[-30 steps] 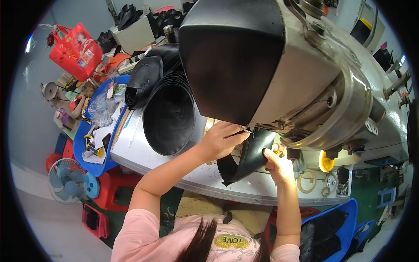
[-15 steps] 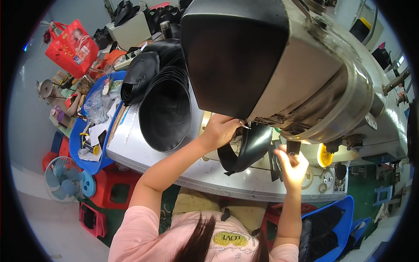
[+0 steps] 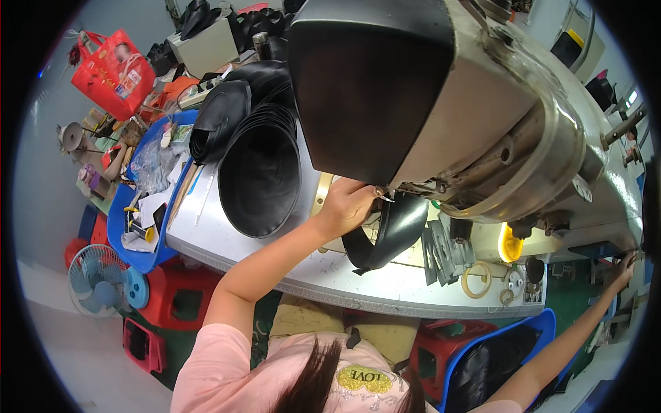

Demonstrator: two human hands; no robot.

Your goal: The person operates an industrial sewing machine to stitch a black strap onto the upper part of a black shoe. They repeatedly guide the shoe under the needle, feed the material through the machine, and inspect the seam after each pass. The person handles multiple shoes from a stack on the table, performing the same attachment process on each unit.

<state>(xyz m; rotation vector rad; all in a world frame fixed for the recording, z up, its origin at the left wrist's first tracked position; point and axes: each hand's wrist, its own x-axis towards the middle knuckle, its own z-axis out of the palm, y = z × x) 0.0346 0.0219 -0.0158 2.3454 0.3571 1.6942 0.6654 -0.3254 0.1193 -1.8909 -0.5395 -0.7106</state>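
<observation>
My left hand (image 3: 346, 205) is closed in a pinch under the sewing machine head (image 3: 375, 103). A small shiny metal tip pokes out past its fingers, but I cannot make out what it belongs to. Just beside these fingers, a curved piece of black leather (image 3: 396, 237) stands on the machine bed. Far to the right, my right hand (image 3: 622, 272) is stretched out to the end of the machine, at the rim of the picture. Its fingers are too small there to tell whether they grip anything.
Stacked black leather pieces (image 3: 261, 179) stand left on the white table. Grey strips (image 3: 446, 253), a pale ring (image 3: 476, 280) and a yellow lamp (image 3: 510, 243) are to the right. A blue bin (image 3: 549, 330) holds black pieces below. A cluttered blue tray (image 3: 141, 260) lies left, near a fan (image 3: 101, 282).
My right hand has swung from beside the grey strips out to the far right, uncovering the strips and the pale ring. My left hand and the leather piece have stayed nearly in place.
</observation>
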